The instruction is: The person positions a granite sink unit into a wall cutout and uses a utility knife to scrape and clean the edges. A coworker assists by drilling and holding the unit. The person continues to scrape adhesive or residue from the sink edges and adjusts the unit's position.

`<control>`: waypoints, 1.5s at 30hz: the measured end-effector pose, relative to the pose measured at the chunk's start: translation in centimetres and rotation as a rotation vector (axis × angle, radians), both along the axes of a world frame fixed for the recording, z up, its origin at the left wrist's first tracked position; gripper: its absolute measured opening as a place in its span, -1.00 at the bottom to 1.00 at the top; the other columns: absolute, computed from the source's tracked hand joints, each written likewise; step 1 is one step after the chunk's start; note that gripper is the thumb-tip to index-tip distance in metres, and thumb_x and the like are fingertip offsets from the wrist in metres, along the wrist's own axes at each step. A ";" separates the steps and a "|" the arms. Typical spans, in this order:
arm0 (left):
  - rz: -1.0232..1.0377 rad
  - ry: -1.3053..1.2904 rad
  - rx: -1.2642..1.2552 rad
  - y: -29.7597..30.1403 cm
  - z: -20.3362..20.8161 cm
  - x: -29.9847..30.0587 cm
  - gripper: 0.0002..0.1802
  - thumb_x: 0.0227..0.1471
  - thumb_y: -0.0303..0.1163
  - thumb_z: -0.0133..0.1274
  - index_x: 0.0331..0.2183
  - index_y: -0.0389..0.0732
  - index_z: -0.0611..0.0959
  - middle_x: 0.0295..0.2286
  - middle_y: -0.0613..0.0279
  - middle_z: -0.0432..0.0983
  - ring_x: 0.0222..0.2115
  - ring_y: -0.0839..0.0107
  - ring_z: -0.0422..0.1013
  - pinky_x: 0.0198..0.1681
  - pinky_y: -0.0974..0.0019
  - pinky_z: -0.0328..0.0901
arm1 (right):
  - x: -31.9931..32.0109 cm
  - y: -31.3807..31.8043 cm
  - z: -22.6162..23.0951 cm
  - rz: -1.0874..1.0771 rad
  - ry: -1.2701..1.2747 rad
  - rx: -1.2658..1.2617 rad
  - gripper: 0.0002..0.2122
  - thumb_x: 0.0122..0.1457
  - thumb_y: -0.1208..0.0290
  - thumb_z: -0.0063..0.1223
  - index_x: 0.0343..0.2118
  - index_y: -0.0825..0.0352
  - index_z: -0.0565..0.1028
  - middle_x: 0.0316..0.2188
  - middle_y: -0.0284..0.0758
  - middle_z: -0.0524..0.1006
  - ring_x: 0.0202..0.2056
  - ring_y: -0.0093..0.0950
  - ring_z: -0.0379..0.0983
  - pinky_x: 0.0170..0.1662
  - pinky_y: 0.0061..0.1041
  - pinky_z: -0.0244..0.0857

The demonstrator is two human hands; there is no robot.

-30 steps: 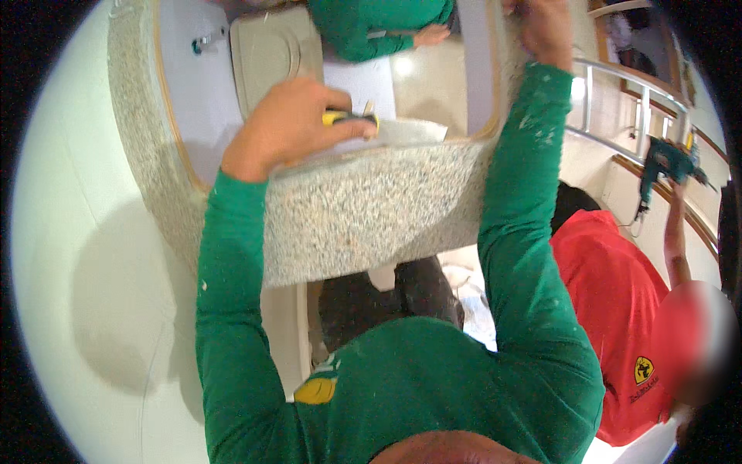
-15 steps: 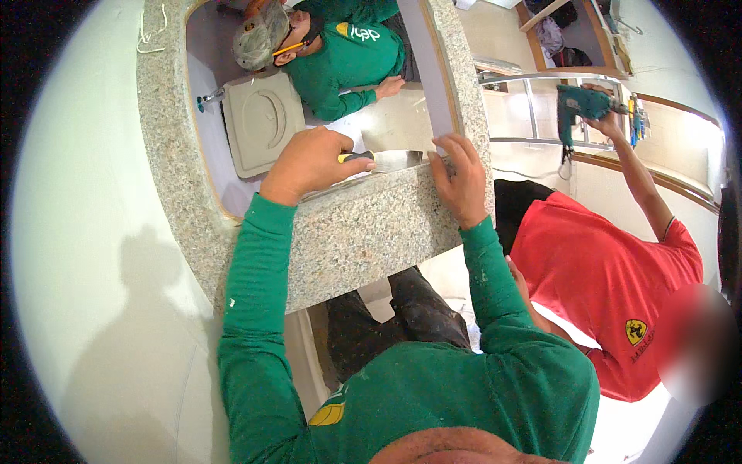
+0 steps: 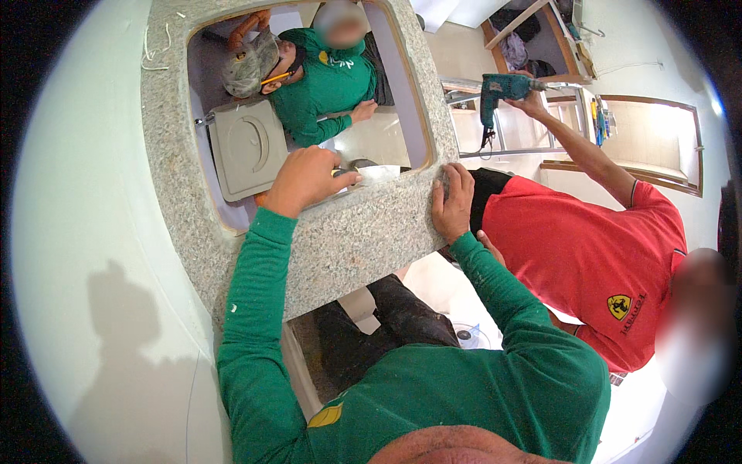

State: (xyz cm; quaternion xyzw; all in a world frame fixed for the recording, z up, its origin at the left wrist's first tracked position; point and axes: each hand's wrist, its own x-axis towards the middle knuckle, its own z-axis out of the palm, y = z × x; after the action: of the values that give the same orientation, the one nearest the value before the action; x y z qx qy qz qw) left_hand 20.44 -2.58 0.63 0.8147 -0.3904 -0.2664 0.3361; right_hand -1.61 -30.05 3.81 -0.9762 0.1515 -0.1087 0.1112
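My left hand (image 3: 305, 182) is closed round the handle of a putty knife (image 3: 379, 174), whose wide pale blade points right. The blade lies along the near edge of a rounded cut-out in the speckled granite countertop (image 3: 348, 251). Part of the handle is hidden by my fingers. At the counter's right outer edge my right hand (image 3: 453, 205) rests on the stone, fingers stretched out and holding nothing.
Inside the cut-out are a beige lidded box (image 3: 247, 151) and people in green shirts (image 3: 325, 85). Close on my right, a person in a red shirt (image 3: 580, 255) raises a green drill (image 3: 498, 93). A metal ladder (image 3: 502, 139) stands behind; the wall (image 3: 85, 216) is at left.
My right hand has slid from the cut-out's edge to the counter's outer edge. The knife's blade shows flatter. The drill appears further left, and another person shows inside the cut-out.
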 end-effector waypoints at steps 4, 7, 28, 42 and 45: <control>0.021 0.030 -0.012 0.1 -0.3 0.0 -0.31 0.04 0.31 0.22 -0.46 -0.24 0.79 -0.50 -0.13 0.64 -0.41 -0.14 0.58 -0.29 -0.10 0.44 | 0.1 0.1 0.1 -0.006 0.036 0.016 -0.62 0.30 0.45 0.08 0.16 0.41 0.44 0.20 0.00 0.37 0.25 -0.01 0.26 0.36 -0.07 0.10; 0.024 0.042 0.003 0.2 -0.1 -0.2 -0.32 0.05 0.30 0.22 -0.46 -0.24 0.79 -0.49 -0.14 0.64 -0.40 -0.14 0.58 -0.29 -0.11 0.44 | -0.2 -0.2 -0.3 0.000 0.023 0.020 -0.62 0.29 0.46 0.08 0.16 0.40 0.44 0.19 0.00 0.38 0.25 -0.02 0.26 0.36 -0.08 0.10; 0.036 0.014 0.033 0.1 -0.9 -0.9 -0.28 0.04 0.35 0.18 -0.35 -0.21 0.83 -0.43 -0.14 0.68 -0.35 -0.12 0.61 -0.21 -0.09 0.48 | -0.9 -1.1 -1.2 0.151 0.039 0.046 -0.66 0.28 0.57 0.01 0.12 0.45 0.47 0.24 0.07 0.38 0.31 0.06 0.27 0.41 -0.06 0.11; -0.040 -0.076 -0.051 0.7 -1.4 -0.6 -0.26 -0.01 0.36 0.24 -0.32 -0.22 0.83 -0.42 -0.09 0.69 -0.34 -0.10 0.63 -0.21 -0.07 0.49 | -1.0 -0.5 -0.5 0.276 -0.013 0.041 -0.68 0.18 0.71 0.02 -0.01 0.39 0.58 0.19 -0.01 0.47 0.25 -0.01 0.37 0.38 -0.10 0.17; -0.047 -0.094 -0.025 0.6 -1.7 -0.5 -0.28 -0.01 0.36 0.25 -0.34 -0.21 0.82 -0.42 -0.06 0.69 -0.33 -0.09 0.63 -0.20 -0.07 0.48 | -0.9 -0.3 -0.6 0.269 -0.001 0.046 -0.69 0.20 0.69 0.01 0.01 0.39 0.57 0.19 0.00 0.46 0.25 0.00 0.37 0.37 -0.12 0.19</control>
State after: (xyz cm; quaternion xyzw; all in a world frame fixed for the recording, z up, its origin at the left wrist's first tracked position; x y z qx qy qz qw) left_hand 19.91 -2.02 -1.11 0.8126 -0.4282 -0.2306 0.3211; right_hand -2.53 -30.34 3.25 -0.9848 0.0217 -0.0897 0.1472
